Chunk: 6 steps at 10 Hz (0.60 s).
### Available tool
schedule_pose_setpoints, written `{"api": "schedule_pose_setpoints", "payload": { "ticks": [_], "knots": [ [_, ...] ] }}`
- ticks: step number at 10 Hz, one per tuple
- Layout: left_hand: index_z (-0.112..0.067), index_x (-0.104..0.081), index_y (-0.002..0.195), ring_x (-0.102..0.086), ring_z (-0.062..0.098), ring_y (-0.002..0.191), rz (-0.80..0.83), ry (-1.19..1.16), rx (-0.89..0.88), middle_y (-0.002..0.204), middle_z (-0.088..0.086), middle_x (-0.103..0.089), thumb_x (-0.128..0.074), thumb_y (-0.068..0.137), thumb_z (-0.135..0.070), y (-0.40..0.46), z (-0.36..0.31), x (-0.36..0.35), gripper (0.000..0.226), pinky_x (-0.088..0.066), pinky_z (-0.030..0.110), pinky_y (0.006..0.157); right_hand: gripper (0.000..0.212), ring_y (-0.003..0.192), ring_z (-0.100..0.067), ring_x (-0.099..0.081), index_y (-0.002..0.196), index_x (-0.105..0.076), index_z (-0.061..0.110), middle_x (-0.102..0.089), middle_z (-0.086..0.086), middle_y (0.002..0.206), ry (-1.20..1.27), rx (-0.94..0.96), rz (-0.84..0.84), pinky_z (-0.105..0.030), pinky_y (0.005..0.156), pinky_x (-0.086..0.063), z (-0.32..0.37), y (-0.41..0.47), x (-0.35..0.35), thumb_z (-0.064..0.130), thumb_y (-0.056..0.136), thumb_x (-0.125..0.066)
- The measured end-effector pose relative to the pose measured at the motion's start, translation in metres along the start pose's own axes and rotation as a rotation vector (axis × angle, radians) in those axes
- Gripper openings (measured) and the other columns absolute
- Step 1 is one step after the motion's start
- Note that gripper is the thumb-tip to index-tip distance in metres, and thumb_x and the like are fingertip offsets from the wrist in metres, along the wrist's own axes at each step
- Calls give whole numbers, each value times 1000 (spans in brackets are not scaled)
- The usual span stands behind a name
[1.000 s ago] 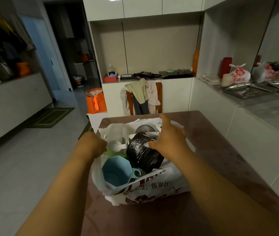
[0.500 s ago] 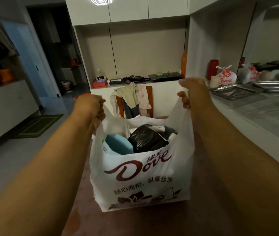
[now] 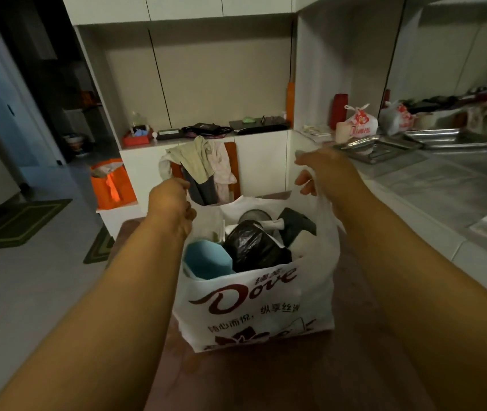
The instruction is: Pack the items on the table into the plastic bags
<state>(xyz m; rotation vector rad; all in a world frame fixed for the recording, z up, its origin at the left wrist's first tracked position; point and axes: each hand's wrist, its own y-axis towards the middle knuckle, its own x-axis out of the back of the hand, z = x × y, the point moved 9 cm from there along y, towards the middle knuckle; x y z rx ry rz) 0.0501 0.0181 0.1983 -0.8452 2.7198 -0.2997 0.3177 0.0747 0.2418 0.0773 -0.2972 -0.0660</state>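
White plastic bag [image 3: 254, 307] standing upright on the reddish-brown table [image 3: 266, 381], centre of view, mouth open and handles drawn upward. Left hand [image 3: 172, 203] curled round the left handle, fist closed over the film. Right hand [image 3: 323, 173] raised at the right handle, fingers bent and pinching the plastic; extent of wrap on the far side not visible.

Contents noted: blue cup [image 3: 206, 261] at near left, black bundle [image 3: 252, 247] at centre, dark round rim [image 3: 255, 215] and pale pieces at the far side, dark grey piece [image 3: 297, 225] at right. Load standing close to the mouth line, cup rim just beside the near wall.

Step judged in hand: gathering the handles to close or lift the loaded bag.

Recommended practice: bring both handles together above the centre, keeping pull even on left and right. Lift straight, without swing. Support from beneath advisable if hard ware proves heavy.

Risks judged: thin film tearing at the handle roots; cup tipping over the near edge if the bag leans; contents shifting against one another.

Table surface around the bag: no further loose items visible in this view.
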Motion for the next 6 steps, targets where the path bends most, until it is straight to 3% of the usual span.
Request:
{"api": "schedule_pose_setpoints", "payload": {
  "ticks": [1, 2, 3, 4, 5, 6],
  "knots": [
    [-15, -50, 74, -29, 10, 53, 45, 69, 2, 64, 0, -35, -48, 90, -8, 1, -4, -8, 17, -26, 21, 50, 44, 73, -15, -63, 122, -54, 10, -68, -7, 97, -131, 22, 43, -31, 78, -49, 5, -1, -5, 43, 93, -51],
    [-11, -56, 95, -43, 12, 64, 35, 126, -1, 71, 3, -46, -52, 91, -14, 4, -4, -3, 7, -40, 23, 59, 36, 83, -15, -62, 115, -55, 19, -65, -4, 104, -242, 78, 69, -30, 79, -47, 6, -5, -7, 46, 91, -54],
    [-12, -55, 100, -58, 19, 85, -11, 188, -3, 86, 7, -58, -54, 92, -22, 6, -3, 7, 13, -50, 28, 75, 35, 103, -20, -61, 113, -56, 27, -61, -1, 122, -327, 134, 50, -37, 91, -49, 6, -8, -8, 50, 87, -57],
    [-12, -55, 97, -62, 22, 92, -14, 218, -7, 95, 10, -62, -54, 92, -26, 8, -4, 12, 14, -52, 28, 74, 43, 110, -21, -58, 123, -53, 28, -53, 0, 135, -366, 145, 56, -39, 96, -48, 8, -12, -13, 51, 87, -58],
    [-12, -53, 95, -62, 23, 92, -9, 226, -11, 95, 10, -62, -54, 91, -26, 9, -4, 16, 15, -52, 32, 81, 46, 115, -22, -55, 128, -51, 27, -50, -1, 139, -369, 172, 37, -33, 94, -45, 12, -13, -13, 49, 88, -57],
    [-16, -51, 107, -59, 28, 98, -51, 291, -32, 105, 9, -60, -54, 88, -31, 11, -6, 24, 25, -48, 42, 93, 50, 119, -20, -52, 132, -47, 27, -49, 0, 140, -397, 169, -7, -28, 85, -38, 14, -14, -9, 50, 89, -56]
  ]
}}
